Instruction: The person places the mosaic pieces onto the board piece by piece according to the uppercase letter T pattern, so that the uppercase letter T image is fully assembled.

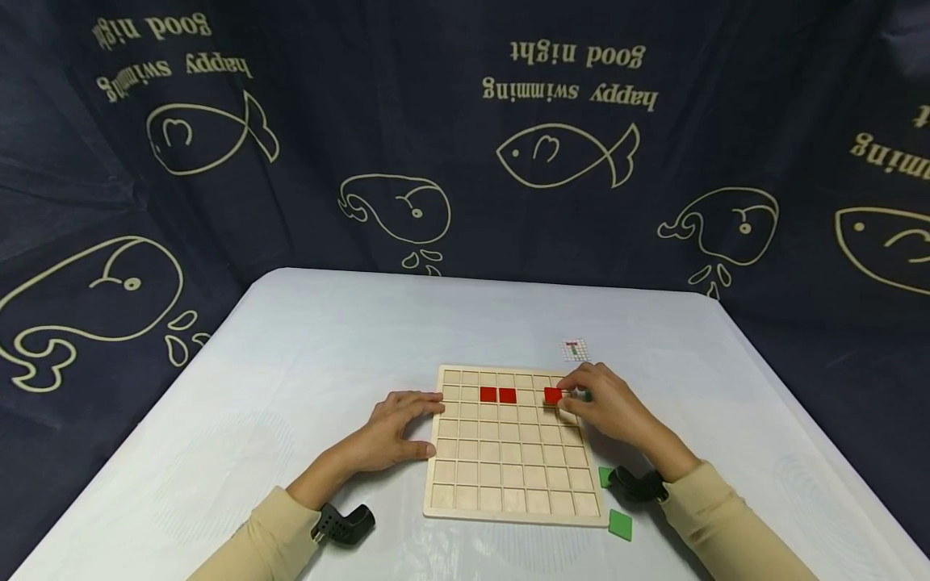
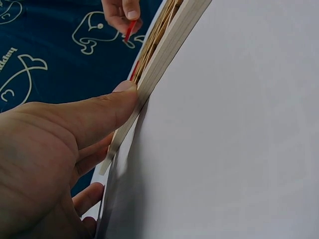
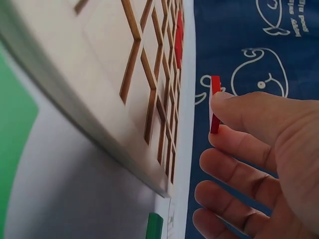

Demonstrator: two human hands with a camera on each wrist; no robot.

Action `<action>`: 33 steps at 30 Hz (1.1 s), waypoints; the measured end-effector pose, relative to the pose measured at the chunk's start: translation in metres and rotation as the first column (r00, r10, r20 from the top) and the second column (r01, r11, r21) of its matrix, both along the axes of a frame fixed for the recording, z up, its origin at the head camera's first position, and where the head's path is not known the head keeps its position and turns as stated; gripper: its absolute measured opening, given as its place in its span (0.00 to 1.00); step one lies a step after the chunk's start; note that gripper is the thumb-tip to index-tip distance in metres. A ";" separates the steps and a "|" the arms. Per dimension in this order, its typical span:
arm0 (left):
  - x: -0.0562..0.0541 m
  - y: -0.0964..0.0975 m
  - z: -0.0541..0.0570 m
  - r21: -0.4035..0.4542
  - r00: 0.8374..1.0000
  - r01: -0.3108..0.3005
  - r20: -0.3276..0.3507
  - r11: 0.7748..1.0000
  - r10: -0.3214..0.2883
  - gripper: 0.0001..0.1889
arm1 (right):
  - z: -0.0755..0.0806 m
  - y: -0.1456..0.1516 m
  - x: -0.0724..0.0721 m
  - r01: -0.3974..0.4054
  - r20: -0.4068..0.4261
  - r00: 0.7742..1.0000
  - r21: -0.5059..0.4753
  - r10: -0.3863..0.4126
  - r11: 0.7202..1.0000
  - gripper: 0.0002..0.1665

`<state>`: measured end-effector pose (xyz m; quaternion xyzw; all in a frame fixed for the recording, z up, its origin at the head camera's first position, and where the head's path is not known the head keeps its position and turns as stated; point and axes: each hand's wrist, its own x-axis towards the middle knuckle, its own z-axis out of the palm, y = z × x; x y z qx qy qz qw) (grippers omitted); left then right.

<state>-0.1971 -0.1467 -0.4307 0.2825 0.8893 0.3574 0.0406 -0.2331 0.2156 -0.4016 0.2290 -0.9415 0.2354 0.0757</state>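
Note:
A wooden grid board point(image 1: 501, 453) with square cells lies on the white table. In its second row from the far side sit two red square tiles, a left one point(image 1: 488, 394) and a right one point(image 1: 507, 395), side by side. Between thumb and fingertips my right hand point(image 1: 609, 403) pinches another red tile point(image 3: 215, 104), held just above the board near its far right corner. My left hand point(image 1: 388, 432) touches the board's left edge with thumb and fingers spread, as the left wrist view also shows point(image 2: 65, 134).
A small printed card point(image 1: 575, 349) with a grid pattern lies beyond the board. Green tiles, one of them near the front right corner point(image 1: 621, 524), lie along the board's right side. A dark printed curtain point(image 1: 465, 137) hangs behind the table point(image 1: 349, 323).

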 end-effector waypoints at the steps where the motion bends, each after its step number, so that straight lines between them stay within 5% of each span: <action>1: 0.000 0.000 0.000 0.001 1.000 -0.001 0.002 1.000 0.001 0.31 | 0.000 -0.001 -0.001 -0.002 0.003 1.000 0.001 0.002 1.000 0.10; 33: -0.001 0.000 -0.001 0.007 1.000 0.005 -0.002 1.000 -0.005 0.31 | 0.001 -0.028 -0.018 -0.064 0.075 0.995 0.036 0.061 0.997 0.12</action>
